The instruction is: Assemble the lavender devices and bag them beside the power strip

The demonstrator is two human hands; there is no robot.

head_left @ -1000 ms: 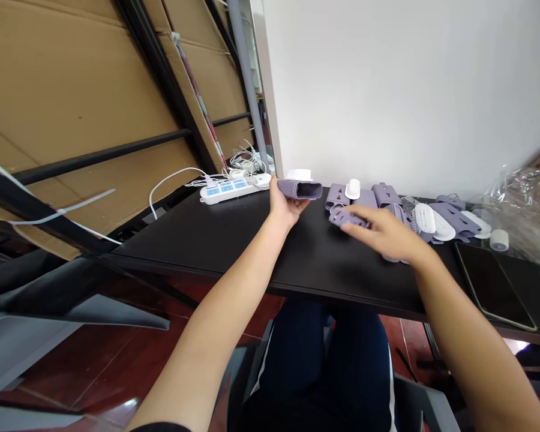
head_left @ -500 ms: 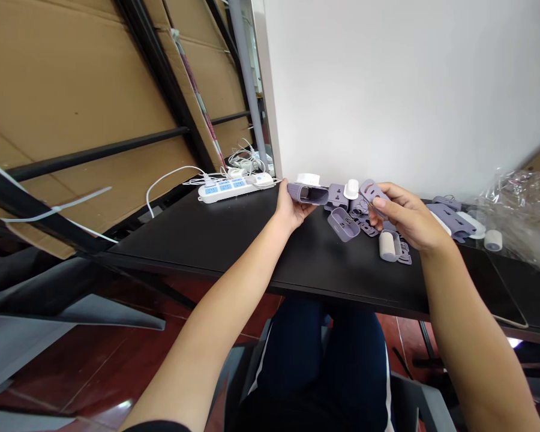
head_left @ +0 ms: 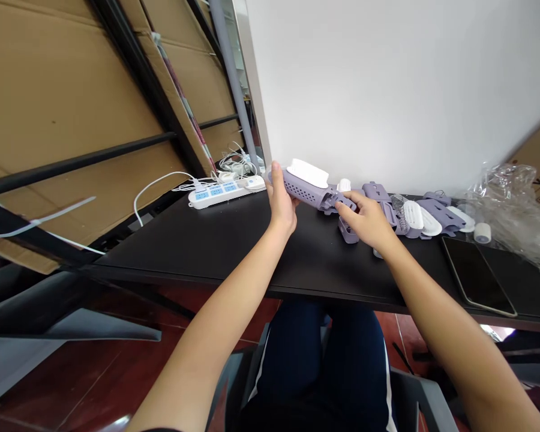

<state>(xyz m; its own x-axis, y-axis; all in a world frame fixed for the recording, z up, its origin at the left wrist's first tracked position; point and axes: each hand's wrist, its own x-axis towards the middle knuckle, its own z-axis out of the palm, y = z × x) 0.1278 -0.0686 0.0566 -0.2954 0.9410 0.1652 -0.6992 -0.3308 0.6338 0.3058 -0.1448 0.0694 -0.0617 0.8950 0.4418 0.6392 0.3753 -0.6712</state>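
Note:
My left hand (head_left: 282, 201) is wrapped round one end of a purple perforated plastic housing (head_left: 303, 191), raised above the black table. A white oval part (head_left: 309, 173) sits on the housing's upper side. My right hand (head_left: 368, 221) pinches a flat purple slotted plate (head_left: 343, 201) at the housing's right end; whether the plate is seated in it I cannot tell. Below the right fingers lies a purple tray-like piece (head_left: 348, 231), partly covered by the hand. Just behind the plate shows a white knob-like part (head_left: 343, 185).
Several purple shells (head_left: 377, 192) and white oval brush-like parts (head_left: 413, 215) lie to the right. A dark phone or tablet (head_left: 477, 276) rests near the front edge, with clear plastic wrap (head_left: 513, 204) behind it. A white power strip (head_left: 225, 192) with cables stands at the left.
My right hand has brought the slotted plate left to the housing's end. My left hand has turned the housing so its perforated side shows, its right end tipped down. The view has shifted slightly.

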